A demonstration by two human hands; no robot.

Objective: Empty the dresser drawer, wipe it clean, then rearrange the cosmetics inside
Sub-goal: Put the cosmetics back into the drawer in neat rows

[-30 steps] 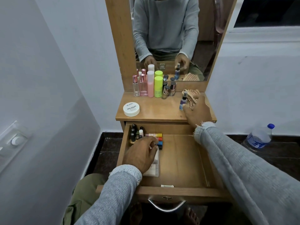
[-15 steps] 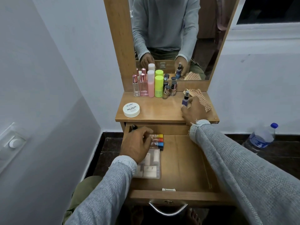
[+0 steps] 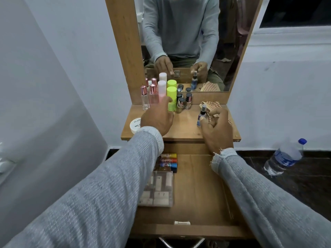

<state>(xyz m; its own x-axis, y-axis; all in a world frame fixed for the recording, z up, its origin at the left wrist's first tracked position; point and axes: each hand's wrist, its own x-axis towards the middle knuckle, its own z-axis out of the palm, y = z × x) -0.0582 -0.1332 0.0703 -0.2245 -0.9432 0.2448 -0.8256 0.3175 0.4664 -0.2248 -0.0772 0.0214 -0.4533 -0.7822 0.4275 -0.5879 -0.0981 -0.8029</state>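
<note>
The wooden drawer (image 3: 200, 194) stands pulled out below the dresser top (image 3: 186, 129). Inside, at its left, lie several coloured tubes (image 3: 168, 160) and a clear case of small pads (image 3: 157, 190). My left hand (image 3: 157, 117) reaches over the top with fingers extended toward the pink bottle (image 3: 161, 86) and green bottle (image 3: 171, 93) in the back row. My right hand (image 3: 215, 129) grips a small blue spray bottle (image 3: 201, 116) upright on the top, beside a checked cloth (image 3: 213, 106).
Two clear pink-capped bottles (image 3: 148, 97) and several dark nail polish bottles (image 3: 184, 102) line the mirror base. A white round tub (image 3: 135, 125) sits at the top's left. A water bottle (image 3: 284, 156) stands on the dark floor at right. A wall is close at left.
My left hand left the drawer and rose over the dresser top toward the back row of bottles. My right hand stays on the spray bottle.
</note>
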